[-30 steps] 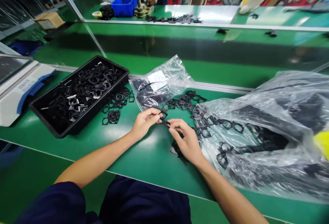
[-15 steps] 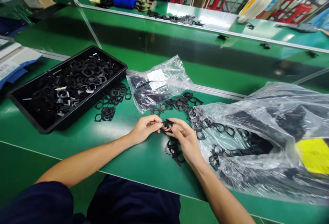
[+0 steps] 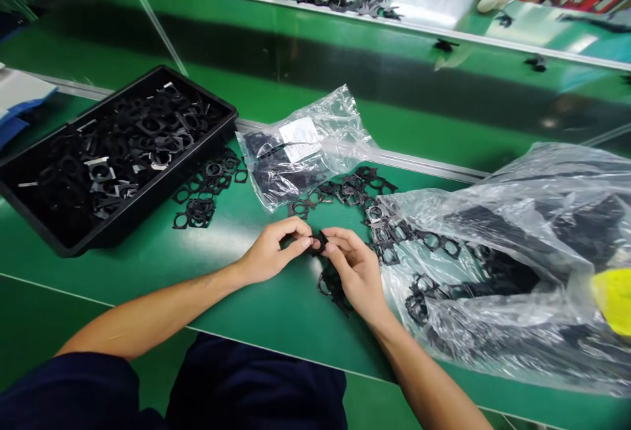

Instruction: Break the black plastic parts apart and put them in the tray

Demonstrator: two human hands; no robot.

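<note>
My left hand [image 3: 273, 249] and my right hand [image 3: 355, 268] meet over the green table [image 3: 246, 298], both pinching one small black plastic ring part [image 3: 319, 242] between their fingertips. A few more joined black parts [image 3: 331, 285] lie under my right palm. A loose scatter of black ring parts [image 3: 352, 191] lies just beyond my hands. To the right a large clear plastic bag [image 3: 517, 259] holds strips of the same parts.
A black tray [image 3: 29, 219] full of black parts sits at the left, with a small pile of rings [image 3: 207, 190] beside it. A smaller labelled clear bag [image 3: 305, 150] lies behind my hands. Something yellow [image 3: 614, 298] shows at the right edge. A conveyor belt [image 3: 345, 81] runs behind.
The view has tilted down and shifted, so the tray sits further left. My hands have drawn together on the black part and stayed over the same spot.
</note>
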